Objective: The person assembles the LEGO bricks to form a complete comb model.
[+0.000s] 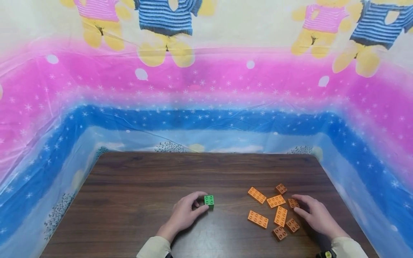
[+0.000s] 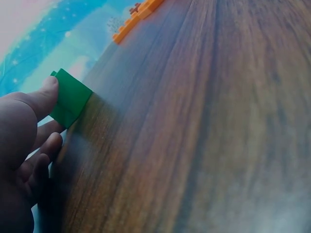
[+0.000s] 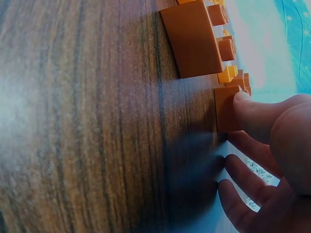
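Left hand (image 1: 187, 211): thumb and forefinger pinch a green square plastic brick (image 1: 209, 201) from its left side; the other fingers are bent beneath, clear of the brick.
Green brick position: upright, four studs on top, on the worktop (image 1: 155, 175) near its middle, well apart from the orange group.
Right hand (image 1: 314, 213): thumb and forefinger pinch a brownish-orange square plastic brick (image 1: 293, 203) from its right side; the remaining fingers are spread and loosely bent.
Gripped orange brick position: on the worktop, studs up, at the right edge of the group.
Long bricks: four bright orange rectangular plastic bricks (image 1: 258, 219), studs up, lying at differing angles to the left of the right hand.
Other square bricks: three brownish-orange plastic pieces (image 1: 279, 233); one at the far side of the group, two at the near side.
Worktop finish: dark brown wood grain, rounded far corners.
Sleeves: pale fabric (image 1: 155, 247) at both wrists.
Backdrop: printed cloth (image 1: 206, 82) in pink, blue and cream, with snowflakes and bear figures.
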{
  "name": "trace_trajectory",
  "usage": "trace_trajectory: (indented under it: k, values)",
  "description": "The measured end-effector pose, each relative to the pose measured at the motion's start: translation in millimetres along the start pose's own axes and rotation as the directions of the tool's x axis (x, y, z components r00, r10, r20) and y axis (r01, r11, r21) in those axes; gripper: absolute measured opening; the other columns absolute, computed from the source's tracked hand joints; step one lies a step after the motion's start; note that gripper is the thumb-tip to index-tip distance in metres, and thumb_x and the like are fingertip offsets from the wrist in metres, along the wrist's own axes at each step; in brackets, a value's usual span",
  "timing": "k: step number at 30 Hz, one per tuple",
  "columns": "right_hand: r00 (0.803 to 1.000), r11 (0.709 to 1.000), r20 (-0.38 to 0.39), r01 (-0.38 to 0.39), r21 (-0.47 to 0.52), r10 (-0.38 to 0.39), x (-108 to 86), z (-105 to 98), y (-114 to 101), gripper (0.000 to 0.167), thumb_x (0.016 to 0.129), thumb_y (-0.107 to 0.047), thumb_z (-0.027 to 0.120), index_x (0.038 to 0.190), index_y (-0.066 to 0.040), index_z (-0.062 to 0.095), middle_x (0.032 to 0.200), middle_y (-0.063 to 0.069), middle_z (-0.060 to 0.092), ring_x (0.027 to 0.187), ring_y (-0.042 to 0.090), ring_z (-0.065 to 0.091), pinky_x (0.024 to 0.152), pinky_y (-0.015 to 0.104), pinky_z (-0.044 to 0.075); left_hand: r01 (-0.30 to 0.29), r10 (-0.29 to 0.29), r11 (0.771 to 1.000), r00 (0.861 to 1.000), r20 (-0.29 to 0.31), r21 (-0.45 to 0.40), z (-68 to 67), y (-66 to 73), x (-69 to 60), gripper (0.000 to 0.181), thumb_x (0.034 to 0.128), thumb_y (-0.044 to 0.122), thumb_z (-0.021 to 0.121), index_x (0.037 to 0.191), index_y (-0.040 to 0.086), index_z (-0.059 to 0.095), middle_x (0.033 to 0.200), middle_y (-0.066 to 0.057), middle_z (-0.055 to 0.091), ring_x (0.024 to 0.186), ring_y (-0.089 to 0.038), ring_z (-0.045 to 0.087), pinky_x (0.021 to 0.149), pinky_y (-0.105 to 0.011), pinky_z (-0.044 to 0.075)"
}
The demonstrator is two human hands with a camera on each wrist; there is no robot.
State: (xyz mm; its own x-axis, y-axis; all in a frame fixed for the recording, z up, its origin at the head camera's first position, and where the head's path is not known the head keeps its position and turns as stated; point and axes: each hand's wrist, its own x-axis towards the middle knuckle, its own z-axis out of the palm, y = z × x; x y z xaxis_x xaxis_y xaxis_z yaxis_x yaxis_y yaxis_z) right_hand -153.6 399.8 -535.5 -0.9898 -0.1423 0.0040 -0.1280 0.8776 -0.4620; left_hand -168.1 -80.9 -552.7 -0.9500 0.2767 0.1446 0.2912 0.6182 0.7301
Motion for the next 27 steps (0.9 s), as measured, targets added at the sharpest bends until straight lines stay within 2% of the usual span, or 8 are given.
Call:
trace_trajectory:
  k: [27]
  values:
    - [0.998, 1.0, -0.053, 0.026, -0.011, -0.027, 1.2, 3.8, 3.4, 0.031, 0.099, -0.017, 0.075, 0.128, -0.008, 0.07, 0.128, 0.017, 0.069, 0.118, 0.04, 0.066, 0.093, 0.062, 0.052, -0.006, 0.006, 1.0, 1.0, -0.004, 0.013, 0.9, -1.4, 1.6, 0.033, 0.0961, 0.039, 0.078, 0.127, 0.03, 0.072, 0.104, 0.013, 0.071, 0.084, -0.003, 0.061, 0.073, -0.035, 0.043]
